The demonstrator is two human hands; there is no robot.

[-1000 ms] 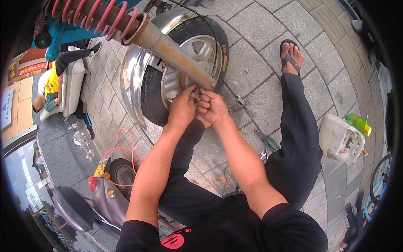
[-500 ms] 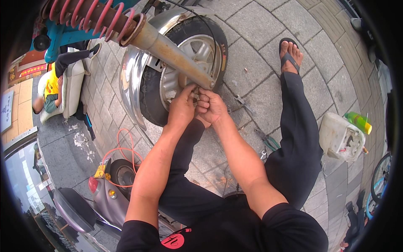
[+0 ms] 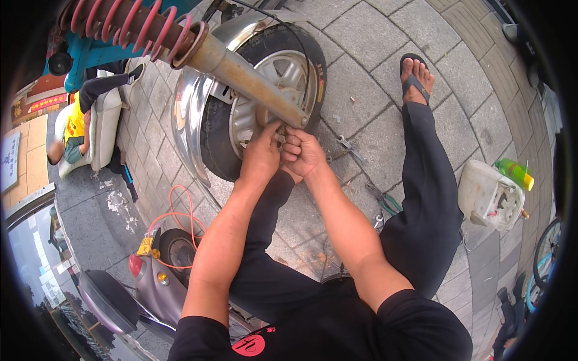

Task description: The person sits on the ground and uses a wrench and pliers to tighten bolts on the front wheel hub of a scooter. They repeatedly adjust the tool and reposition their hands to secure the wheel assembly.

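A rusty shock absorber (image 3: pixel 247 78) with a red coil spring (image 3: pixel 135 27) slants down across a spoked wheel (image 3: pixel 244 120) with a black tyre and a chrome mudguard (image 3: pixel 189 129). At the shock's lower end both my hands meet, close to the wheel hub. My left hand (image 3: pixel 262 150) pinches with thumb and forefinger beneath the tube's tip. Right beside it, my right hand (image 3: pixel 306 155) is closed, its fingers curled and the thumb by the tube's end. A small metallic part shows between the hands; its kind is hidden by the fingers.
A spanner (image 3: pixel 350 149) and green-handled pliers (image 3: pixel 385 200) lie on the paving right of my hands. Farther right are a whitish plastic jug (image 3: pixel 478 192) and a green bottle (image 3: pixel 513 173). At left, an orange hose (image 3: pixel 192 210), a parked scooter (image 3: pixel 159 289) and a seated person (image 3: pixel 75 123).
My hands stay at the shock's lower end, with barely any finger movement. The view has shifted very slightly.
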